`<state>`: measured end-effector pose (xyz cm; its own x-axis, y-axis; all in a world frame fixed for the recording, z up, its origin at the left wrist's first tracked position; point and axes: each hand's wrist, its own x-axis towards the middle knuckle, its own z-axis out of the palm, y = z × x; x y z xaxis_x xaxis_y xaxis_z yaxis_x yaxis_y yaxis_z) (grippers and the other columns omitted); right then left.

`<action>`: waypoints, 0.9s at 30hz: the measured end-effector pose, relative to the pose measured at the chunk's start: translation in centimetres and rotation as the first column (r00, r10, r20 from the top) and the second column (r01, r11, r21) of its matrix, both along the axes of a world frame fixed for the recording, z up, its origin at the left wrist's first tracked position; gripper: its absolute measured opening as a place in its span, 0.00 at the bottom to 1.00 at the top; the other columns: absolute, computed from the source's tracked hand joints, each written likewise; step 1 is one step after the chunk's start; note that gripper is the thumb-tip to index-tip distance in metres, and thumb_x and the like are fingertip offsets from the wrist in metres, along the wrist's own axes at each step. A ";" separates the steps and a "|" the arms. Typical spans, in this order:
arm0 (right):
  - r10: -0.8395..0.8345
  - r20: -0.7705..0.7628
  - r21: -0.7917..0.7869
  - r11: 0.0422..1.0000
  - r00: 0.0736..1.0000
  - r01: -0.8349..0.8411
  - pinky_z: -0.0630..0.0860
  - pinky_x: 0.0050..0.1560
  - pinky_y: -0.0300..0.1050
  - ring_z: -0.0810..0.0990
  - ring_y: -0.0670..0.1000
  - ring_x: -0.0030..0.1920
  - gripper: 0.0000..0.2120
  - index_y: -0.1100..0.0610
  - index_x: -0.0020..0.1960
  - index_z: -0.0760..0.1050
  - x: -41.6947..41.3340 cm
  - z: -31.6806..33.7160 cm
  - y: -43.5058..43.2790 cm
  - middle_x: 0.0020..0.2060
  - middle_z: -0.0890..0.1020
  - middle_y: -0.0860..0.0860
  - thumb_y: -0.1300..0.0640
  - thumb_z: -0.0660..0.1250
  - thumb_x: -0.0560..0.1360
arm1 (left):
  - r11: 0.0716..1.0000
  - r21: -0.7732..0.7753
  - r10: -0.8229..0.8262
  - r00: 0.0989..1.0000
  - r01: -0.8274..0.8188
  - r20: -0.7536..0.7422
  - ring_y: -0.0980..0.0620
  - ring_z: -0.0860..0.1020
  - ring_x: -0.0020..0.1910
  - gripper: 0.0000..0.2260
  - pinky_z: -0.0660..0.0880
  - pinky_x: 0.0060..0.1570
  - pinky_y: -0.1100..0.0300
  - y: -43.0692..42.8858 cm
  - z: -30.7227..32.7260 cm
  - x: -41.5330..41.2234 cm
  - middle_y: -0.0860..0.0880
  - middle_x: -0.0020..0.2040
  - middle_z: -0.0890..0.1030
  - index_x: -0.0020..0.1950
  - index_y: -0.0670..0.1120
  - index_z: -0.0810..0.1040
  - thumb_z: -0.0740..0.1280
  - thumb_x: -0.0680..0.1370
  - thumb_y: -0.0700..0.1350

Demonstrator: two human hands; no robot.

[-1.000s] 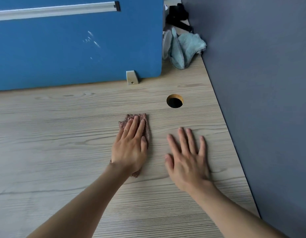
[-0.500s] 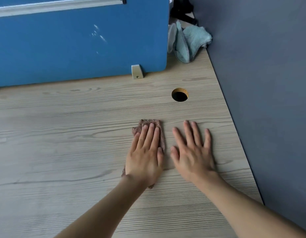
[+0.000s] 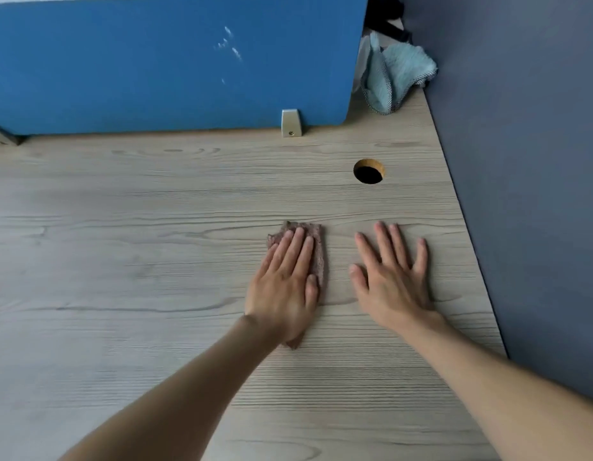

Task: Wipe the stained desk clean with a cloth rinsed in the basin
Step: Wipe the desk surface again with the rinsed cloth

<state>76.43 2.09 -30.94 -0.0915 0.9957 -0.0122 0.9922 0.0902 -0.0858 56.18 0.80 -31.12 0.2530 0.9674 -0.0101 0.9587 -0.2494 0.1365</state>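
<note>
A light wood-grain desk (image 3: 155, 261) fills the view. On it lies a small brown cloth (image 3: 316, 247), mostly covered by my left hand (image 3: 285, 287), which presses it flat with straight fingers. Only the cloth's far edge, right side and a near corner show. My right hand (image 3: 391, 281) rests flat on the bare desk just right of the cloth, fingers spread, holding nothing. No stain is plain to see on the wood. No basin is in view.
A blue partition (image 3: 172, 61) stands along the desk's far edge on a metal bracket (image 3: 291, 124). A round cable hole (image 3: 369, 171) lies beyond my hands. A light blue towel (image 3: 393, 76) sits crumpled in the far right corner. A grey wall (image 3: 521, 161) bounds the right side.
My left hand slid the cloth right toward my right hand, then back left a little, widening the gap again. My right hand stayed flat on the desk.
</note>
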 end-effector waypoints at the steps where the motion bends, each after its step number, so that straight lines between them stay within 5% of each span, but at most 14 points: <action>1: -0.003 -0.024 0.008 1.000 1.000 0.003 0.48 0.74 0.71 0.55 0.56 0.80 0.31 0.50 0.77 0.66 0.2 0.1 -0.9 0.79 0.61 0.56 0.40 0.47 0.78 | 0.998 0.010 0.058 0.998 -0.058 -0.003 0.48 0.50 0.81 0.30 0.50 0.78 0.50 0.5 -0.1 -1.0 0.44 0.81 0.54 0.81 0.42 0.56 0.47 0.81 0.54; 4: 0.033 -0.006 0.031 0.999 0.999 -0.033 0.50 0.74 0.71 0.57 0.57 0.79 0.31 0.51 0.77 0.65 0.1 -0.1 -4.6 0.79 0.61 0.56 0.41 0.49 0.78 | 0.977 -0.005 0.213 0.977 -0.213 -0.004 0.48 0.46 0.81 0.30 0.47 0.79 0.50 -0.1 -0.1 -0.6 0.44 0.81 0.51 0.81 0.41 0.52 0.44 0.81 0.53; 10: 0.030 0.058 0.064 0.997 0.998 -0.034 0.51 0.74 0.70 0.58 0.58 0.79 0.30 0.52 0.77 0.66 -0.4 -0.8 -5.7 0.78 0.62 0.57 0.42 0.52 0.77 | 0.998 -0.032 -0.059 0.998 0.060 0.033 0.46 0.48 0.81 0.29 0.52 0.78 0.48 -4.7 0.3 2.3 0.44 0.81 0.53 0.81 0.41 0.55 0.47 0.82 0.53; 17: 0.011 0.067 0.046 0.999 0.998 -0.014 0.53 0.73 0.71 0.56 0.58 0.79 0.31 0.52 0.77 0.65 -0.4 -0.9 -5.6 0.79 0.61 0.57 0.42 0.50 0.78 | 0.990 -0.015 0.139 0.990 -0.139 0.016 0.46 0.47 0.81 0.30 0.50 0.78 0.48 -4.7 0.1 0.8 0.43 0.81 0.52 0.81 0.40 0.53 0.46 0.81 0.53; 22: 0.014 0.072 0.024 1.000 0.997 -0.015 0.52 0.73 0.71 0.56 0.58 0.79 0.31 0.51 0.78 0.64 -0.3 -0.9 -5.5 0.79 0.60 0.57 0.42 0.49 0.78 | 0.999 -0.018 -0.037 0.998 0.038 0.052 0.47 0.51 0.81 0.28 0.52 0.78 0.49 -6.9 0.0 1.5 0.44 0.81 0.55 0.80 0.42 0.57 0.50 0.82 0.53; 27: 0.011 0.059 0.030 0.999 0.998 -0.013 0.51 0.74 0.70 0.56 0.58 0.79 0.31 0.51 0.78 0.64 -0.2 -0.8 -5.5 0.79 0.60 0.57 0.42 0.48 0.78 | 0.976 0.003 0.218 0.976 -0.218 0.024 0.47 0.49 0.81 0.30 0.49 0.78 0.49 -6.3 0.1 0.0 0.44 0.81 0.54 0.81 0.41 0.56 0.48 0.81 0.53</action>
